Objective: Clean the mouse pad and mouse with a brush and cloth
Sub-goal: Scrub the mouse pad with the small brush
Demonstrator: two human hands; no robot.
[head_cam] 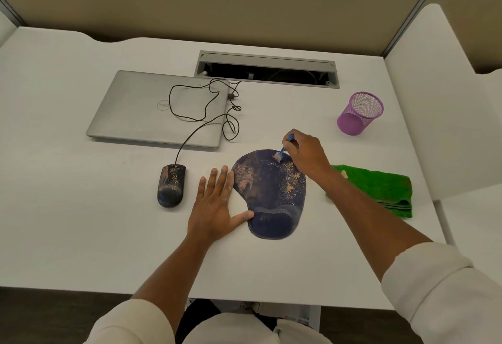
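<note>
We pinch the brush (285, 147) in our right hand (307, 153), bristles on the mouse pad (271, 194) at one o'clock, while our left hand (217, 205), fingers spread, lies flat on the surface (81, 235) at nine, thumb touching the pad.

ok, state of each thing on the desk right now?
mouse pad: flat, dusty, smeared
brush: bristles on pad, gripped by right hand
left hand: flat on desk, thumb touching the pad's edge
mouse: dirty, untouched
cloth: folded, unused
laptop: closed
pen cup: upright
</note>
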